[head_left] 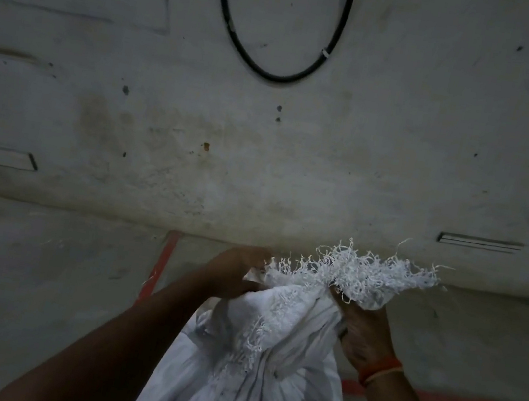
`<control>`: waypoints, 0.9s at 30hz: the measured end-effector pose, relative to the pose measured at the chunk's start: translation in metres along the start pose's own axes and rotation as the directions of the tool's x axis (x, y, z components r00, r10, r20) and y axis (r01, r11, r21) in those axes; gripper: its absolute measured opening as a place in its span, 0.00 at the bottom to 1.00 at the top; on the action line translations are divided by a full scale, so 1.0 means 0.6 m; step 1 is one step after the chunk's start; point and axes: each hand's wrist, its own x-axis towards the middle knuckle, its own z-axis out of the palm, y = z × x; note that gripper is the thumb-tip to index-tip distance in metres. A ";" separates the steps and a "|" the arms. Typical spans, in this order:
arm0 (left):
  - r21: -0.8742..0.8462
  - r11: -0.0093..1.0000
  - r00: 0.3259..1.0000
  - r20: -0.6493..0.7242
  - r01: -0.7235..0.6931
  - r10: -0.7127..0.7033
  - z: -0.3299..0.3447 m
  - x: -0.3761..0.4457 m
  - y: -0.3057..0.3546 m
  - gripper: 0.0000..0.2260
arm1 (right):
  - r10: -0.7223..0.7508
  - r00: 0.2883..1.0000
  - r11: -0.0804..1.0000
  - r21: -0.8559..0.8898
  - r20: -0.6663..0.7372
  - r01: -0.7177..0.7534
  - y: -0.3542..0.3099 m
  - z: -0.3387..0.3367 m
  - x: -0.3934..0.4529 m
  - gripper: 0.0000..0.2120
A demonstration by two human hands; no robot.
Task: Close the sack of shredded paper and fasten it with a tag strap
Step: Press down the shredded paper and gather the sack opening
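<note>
A white woven sack [246, 391] stands upright at the bottom centre, its body bulging. Its top is bunched into a neck, and the frayed open edge [358, 274] fans out up and to the right with loose white threads. My left hand [234, 273] grips the gathered fabric on the left side of the neck. My right hand [363, 334] clutches the neck from the right, just under the frayed edge; an orange band sits on that wrist. The shredded paper is hidden inside the sack. No tag strap shows anywhere in view.
A stained grey concrete wall [264, 151] rises right behind the sack. A black cable loop [276, 75] hangs on it. Red painted lines [159, 267] mark the concrete floor to the left and right of the sack.
</note>
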 end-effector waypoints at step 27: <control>0.054 0.994 0.881 -0.469 0.096 -0.060 0.112 -0.137 0.089 0.23 | -0.046 0.971 0.990 0.117 -0.233 0.076 0.022 0.016 0.031 0.23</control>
